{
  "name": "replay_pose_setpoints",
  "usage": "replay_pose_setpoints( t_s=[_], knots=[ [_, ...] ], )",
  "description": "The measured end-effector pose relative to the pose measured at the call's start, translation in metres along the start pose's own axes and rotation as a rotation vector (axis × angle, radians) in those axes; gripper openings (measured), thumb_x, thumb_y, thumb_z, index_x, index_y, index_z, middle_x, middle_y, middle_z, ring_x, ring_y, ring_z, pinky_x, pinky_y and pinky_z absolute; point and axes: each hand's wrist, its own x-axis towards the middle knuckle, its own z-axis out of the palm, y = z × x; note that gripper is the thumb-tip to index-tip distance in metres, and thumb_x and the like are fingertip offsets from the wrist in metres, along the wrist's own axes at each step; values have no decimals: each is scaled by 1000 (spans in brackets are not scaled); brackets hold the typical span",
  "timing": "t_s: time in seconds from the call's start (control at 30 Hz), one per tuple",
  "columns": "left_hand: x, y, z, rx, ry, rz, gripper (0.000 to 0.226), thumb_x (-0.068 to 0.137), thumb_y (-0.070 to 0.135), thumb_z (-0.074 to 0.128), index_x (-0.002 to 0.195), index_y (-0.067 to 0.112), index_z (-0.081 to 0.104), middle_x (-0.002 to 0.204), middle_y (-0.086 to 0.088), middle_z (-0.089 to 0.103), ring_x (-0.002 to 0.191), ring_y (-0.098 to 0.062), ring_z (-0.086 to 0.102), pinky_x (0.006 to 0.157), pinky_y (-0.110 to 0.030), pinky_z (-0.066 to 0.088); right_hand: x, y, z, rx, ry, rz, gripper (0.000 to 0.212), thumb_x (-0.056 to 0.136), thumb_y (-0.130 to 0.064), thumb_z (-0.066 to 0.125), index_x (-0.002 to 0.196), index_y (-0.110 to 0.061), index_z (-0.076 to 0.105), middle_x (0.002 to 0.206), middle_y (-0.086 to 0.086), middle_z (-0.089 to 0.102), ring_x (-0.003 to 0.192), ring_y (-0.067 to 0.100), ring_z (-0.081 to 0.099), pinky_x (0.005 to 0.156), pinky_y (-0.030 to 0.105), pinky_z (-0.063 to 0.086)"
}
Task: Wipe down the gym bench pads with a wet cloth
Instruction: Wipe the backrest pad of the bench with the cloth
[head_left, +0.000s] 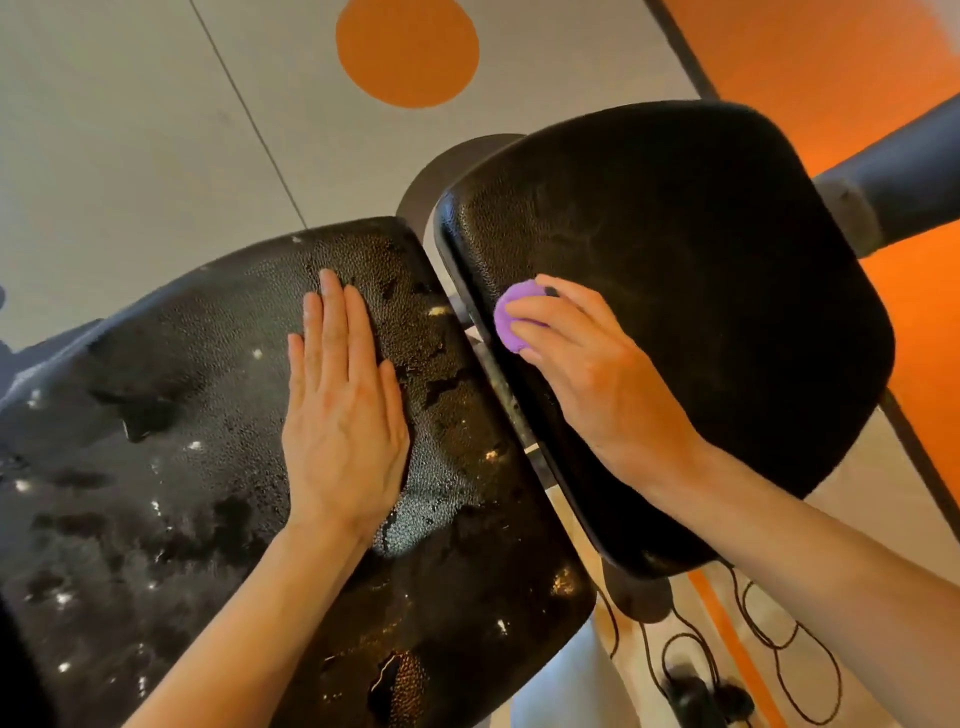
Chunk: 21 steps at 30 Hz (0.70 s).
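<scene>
Left hand (345, 415) flat at frame centre, fingers straight and together, pressing wet back pad (208, 493) (droplets, glare patches). Right hand (582, 364) right of centre, fingers curled round bunched purple cloth (511, 317), held against near edge of seat pad (701, 291). Narrow gap between pads.

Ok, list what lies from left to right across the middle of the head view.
Wet bench pad → left hand, flat on it → gap between the pads → purple cloth → right hand, gripping the cloth → dry seat pad → orange floor.
</scene>
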Motion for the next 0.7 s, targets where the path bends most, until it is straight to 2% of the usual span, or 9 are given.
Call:
replay_pose_setpoints(
  t_s=[0.1, 0.23, 0.3, 0.37, 0.4, 0.5, 0.57, 0.63, 0.7],
  knots=[
    [1, -3, -6, -3, -29, 11, 57, 107, 24, 29, 157, 7, 9, 166, -11, 0, 154, -24, -1, 125, -40, 4, -4, -16, -6, 336, 190, 289, 27, 97, -13, 53, 122, -11, 63, 126, 1, 60, 121, 9, 50, 103, 27, 44],
    [3, -11, -12, 30, -27, 53, 57, 106, 26, 27, 157, 7, 12, 166, -10, 4, 154, -24, 2, 125, -35, 0, 46, -39, 12, 598, 358, 415, 24, 97, -13, 53, 112, -15, 72, 113, -5, 69, 109, 6, 61, 97, 37, 49],
    [4, -15, -13, 41, -36, 64, 58, 105, 27, 28, 157, 7, 13, 166, -11, 4, 154, -24, 2, 125, -34, -1, 69, -47, 26, 598, 381, 447, 23, 97, -16, 53, 109, -16, 73, 111, -6, 70, 106, 5, 61, 98, 29, 46],
    [4, -17, -11, 67, -51, 78, 58, 105, 28, 28, 157, 7, 11, 166, -11, 3, 154, -24, 0, 125, -35, 0, 76, -54, 35, 531, 348, 470, 24, 98, -21, 52, 112, -19, 70, 115, -8, 67, 107, 8, 58, 94, 10, 38],
    [4, -18, -11, 78, -57, 78, 59, 105, 29, 27, 157, 8, 10, 166, -10, 2, 154, -24, -1, 125, -36, -1, 72, -58, 39, 491, 302, 483, 26, 98, -25, 51, 117, -19, 67, 119, -9, 65, 108, 8, 54, 91, 6, 35],
    [5, -17, -10, 90, -74, 67, 59, 106, 30, 26, 158, 9, 7, 166, -9, -2, 154, -22, -4, 125, -34, -3, 52, -71, 46, 431, 175, 538, 40, 98, -30, 50, 138, -23, 49, 137, -10, 52, 116, 6, 44, 95, 12, 37],
    [5, -16, -10, 76, -81, 56, 60, 105, 31, 26, 158, 10, 6, 166, -7, -4, 154, -20, -6, 125, -32, -5, 53, -76, 49, 468, 179, 573, 45, 99, -25, 46, 143, -23, 41, 144, -8, 46, 124, 7, 41, 100, 13, 34],
    [5, -16, -10, 74, -84, 42, 60, 105, 30, 27, 158, 11, 6, 166, -7, -5, 154, -19, -7, 124, -31, -7, 74, -78, 50, 492, 206, 598, 40, 100, -20, 43, 140, -18, 45, 138, -3, 50, 120, 12, 47, 101, 22, 41],
    [4, -16, -10, 87, -91, 49, 62, 105, 28, 31, 158, 10, 6, 166, -8, -5, 154, -21, -7, 125, -32, -6, 100, -76, 55, 403, 173, 620, 38, 101, -19, 41, 139, -13, 44, 135, 1, 50, 114, 17, 48, 97, 31, 45]
  ],
)
